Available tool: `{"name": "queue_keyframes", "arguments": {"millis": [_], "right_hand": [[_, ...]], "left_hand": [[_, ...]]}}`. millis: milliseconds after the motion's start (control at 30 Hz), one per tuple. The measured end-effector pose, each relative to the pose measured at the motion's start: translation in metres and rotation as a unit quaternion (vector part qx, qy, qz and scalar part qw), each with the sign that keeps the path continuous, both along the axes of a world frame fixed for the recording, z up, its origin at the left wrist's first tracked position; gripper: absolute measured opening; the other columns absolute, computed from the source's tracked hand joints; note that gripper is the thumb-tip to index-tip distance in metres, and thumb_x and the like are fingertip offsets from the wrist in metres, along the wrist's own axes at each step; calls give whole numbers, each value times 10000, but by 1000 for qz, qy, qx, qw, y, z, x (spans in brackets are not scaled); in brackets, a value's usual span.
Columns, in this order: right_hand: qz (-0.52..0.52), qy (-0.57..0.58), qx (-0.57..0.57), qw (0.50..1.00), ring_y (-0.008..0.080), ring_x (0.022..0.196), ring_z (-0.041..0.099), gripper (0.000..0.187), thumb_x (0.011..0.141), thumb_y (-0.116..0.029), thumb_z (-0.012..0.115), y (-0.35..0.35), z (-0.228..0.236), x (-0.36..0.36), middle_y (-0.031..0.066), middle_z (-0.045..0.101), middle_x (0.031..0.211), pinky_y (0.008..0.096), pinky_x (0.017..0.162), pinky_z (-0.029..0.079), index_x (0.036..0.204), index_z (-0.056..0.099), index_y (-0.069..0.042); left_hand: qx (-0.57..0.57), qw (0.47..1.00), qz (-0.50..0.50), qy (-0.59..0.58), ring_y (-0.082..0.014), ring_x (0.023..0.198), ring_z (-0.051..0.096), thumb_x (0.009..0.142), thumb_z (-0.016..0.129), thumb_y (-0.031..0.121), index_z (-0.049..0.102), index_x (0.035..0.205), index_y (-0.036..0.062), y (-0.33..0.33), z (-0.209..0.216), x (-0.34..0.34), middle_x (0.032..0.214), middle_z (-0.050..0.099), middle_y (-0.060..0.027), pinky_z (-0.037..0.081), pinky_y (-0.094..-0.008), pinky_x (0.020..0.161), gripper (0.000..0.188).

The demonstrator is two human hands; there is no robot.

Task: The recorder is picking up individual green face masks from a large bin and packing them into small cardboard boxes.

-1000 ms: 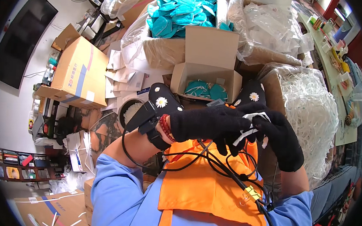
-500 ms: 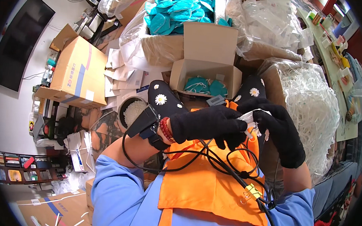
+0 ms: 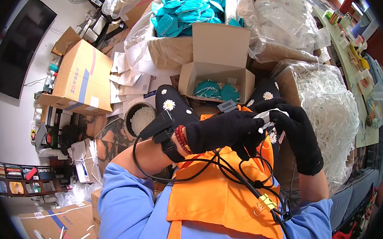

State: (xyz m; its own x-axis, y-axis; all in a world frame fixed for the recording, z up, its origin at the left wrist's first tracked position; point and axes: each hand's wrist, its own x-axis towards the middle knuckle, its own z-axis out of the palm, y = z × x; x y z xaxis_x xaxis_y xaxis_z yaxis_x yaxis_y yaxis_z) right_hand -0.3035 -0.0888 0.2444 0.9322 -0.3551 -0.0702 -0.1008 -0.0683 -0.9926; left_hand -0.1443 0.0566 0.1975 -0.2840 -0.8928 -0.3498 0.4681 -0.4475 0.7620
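Observation:
Both my hands wear black gloves and meet in front of my orange apron (image 3: 226, 197). Pinched between them is a small folded white strip (image 3: 269, 118), its kind partly hidden by the fingers. My left hand (image 3: 233, 129) closes on its left end, while my right hand (image 3: 297, 138) grips it from the right, fingertips bent over it. Just beyond my hands, a small open carton (image 3: 190, 77) stands between my knees, with several teal face masks (image 3: 220, 91) lying inside. On my right, a large box holds a heap of white elastic straps (image 3: 329, 113).
A big plastic-lined box of teal masks (image 3: 188, 8) stands at the far side, beside a box of clear plastic bags (image 3: 282, 21). Left are a bowl of white bits (image 3: 142, 118) and a brown carton (image 3: 77, 76). Black cables (image 3: 237, 167) loop across my apron.
My hands have turned the white strip slightly and raised it a little. My left wrist has shifted slightly to the right. Both hands keep hold of the strip.

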Motion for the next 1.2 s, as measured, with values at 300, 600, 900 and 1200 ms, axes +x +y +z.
{"name": "queue_keyframes", "arguments": {"millis": [300, 600, 900, 1200], "right_hand": [[9, -46, -191, 980, 181, 854, 626, 171, 829, -107, 690, 0, -8, 3, 96, 638, 941, 291, 751, 483, 946, 666, 15], [-72, -69, -429, 898, 310, 851, 625, 158, 731, -76, 704, 10, -17, 7, 122, 628, 921, 359, 741, 497, 868, 648, -23], [-91, -80, -475, 872, 306, 841, 624, 165, 719, -47, 700, 14, -34, 12, 118, 620, 897, 366, 724, 491, 871, 638, -29], [-159, -32, -526, 835, 261, 1146, 561, 457, 704, -11, 735, -38, -36, -8, 149, 565, 1248, 342, 947, 437, 1129, 575, -59]], "left_hand": [[31, 997, 36, -63, -186, 752, 673, 968, 463, 430, 533, 1131, 67, -6, 15, -7, 981, 633, -82, 542, -246, 598, 404], [21, 996, 59, -66, -186, 786, 685, 968, 478, 386, 544, 1115, 78, -4, 6, -5, 967, 635, -75, 559, -267, 606, 348], [-213, 924, 73, -308, -110, 631, 581, 992, 453, 313, 562, 1029, 42, -7, -36, -2, 762, 543, -26, 498, -240, 572, 294], [-36, 954, 35, -295, -120, 607, 575, 995, 439, 347, 560, 1014, -3, 5, -18, -6, 791, 561, -60, 512, -239, 527, 370]]}}
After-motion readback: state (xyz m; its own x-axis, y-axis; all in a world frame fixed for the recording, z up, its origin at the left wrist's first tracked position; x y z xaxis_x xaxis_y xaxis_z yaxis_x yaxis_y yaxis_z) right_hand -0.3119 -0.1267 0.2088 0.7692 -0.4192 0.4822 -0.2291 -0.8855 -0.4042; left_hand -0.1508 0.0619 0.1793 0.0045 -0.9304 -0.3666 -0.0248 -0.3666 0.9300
